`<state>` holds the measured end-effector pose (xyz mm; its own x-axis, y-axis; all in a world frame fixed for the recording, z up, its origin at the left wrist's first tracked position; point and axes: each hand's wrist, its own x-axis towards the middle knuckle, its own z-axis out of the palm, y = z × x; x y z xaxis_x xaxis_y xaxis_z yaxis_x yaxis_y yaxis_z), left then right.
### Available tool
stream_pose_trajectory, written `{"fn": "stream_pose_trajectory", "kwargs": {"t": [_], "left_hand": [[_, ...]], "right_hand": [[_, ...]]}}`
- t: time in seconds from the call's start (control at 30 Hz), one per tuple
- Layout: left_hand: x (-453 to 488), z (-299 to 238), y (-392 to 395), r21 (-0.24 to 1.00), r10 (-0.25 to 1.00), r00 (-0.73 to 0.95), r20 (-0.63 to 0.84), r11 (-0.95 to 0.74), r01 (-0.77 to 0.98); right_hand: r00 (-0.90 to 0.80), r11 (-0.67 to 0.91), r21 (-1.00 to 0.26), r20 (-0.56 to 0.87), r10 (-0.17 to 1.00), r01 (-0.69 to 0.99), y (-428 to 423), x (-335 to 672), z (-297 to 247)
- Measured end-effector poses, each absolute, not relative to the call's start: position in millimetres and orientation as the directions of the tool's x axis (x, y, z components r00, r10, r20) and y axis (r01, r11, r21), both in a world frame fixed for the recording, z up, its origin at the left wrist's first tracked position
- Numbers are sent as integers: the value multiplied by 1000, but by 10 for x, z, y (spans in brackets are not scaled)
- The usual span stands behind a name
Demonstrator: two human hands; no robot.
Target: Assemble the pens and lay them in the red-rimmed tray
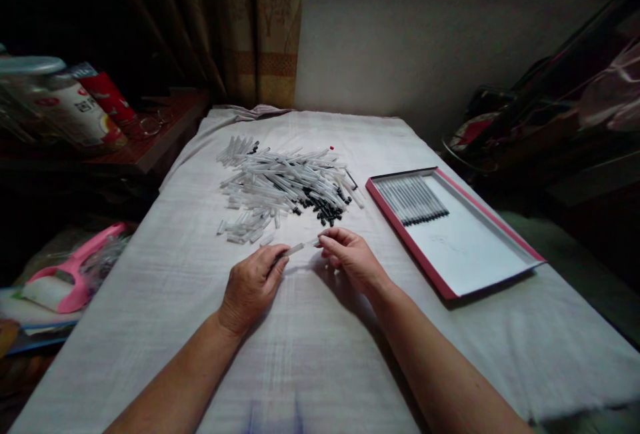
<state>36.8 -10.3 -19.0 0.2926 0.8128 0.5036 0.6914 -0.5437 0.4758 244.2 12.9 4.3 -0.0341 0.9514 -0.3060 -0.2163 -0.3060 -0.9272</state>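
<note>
Between thumb and fingers, my left hand [255, 284] grips a clear pen barrel [295, 249], its free end pointing right. My right hand [350, 254] pinches a small clear pen cap [315, 242], held just off the end of the barrel. Beyond both hands lies a heap of clear pen barrels [285, 174], with a cluster of short black pen plugs [325, 207] at its near right. Shorter clear pen caps [247, 227] are scattered at the heap's near left.
A pink-edged shallow box [415, 247] to the right holds a row of pens [413, 199] with black ends. A white cloth [320, 354] covers the table. On the left stand a lidded jar [70, 107] and a pink-handled roller [77, 274]. One red piece [331, 148] lies behind the heap.
</note>
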Motion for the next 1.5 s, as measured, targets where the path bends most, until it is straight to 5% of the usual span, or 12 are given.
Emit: {"fn": "stream_pose_trajectory", "kwargs": {"t": [0.3,0.6,1.3,1.5], "left_hand": [[378,-176,-115,461,813,316,488,-548,698],[372,-156,-116,408,785,362,503,-585,701],[356,-136,-119,417,794,359,490,-576,704],[345,-139,-98,425,800,288,527,-541,726]], "right_hand": [[-51,-278,-940,-273,961,-196,137,2334,51],[-13,-66,-996,-67,998,52,104,2362,-69],[-1,-60,-996,-60,998,63,140,2448,-96],[27,13,-947,23,999,320,281,2445,-195]]}}
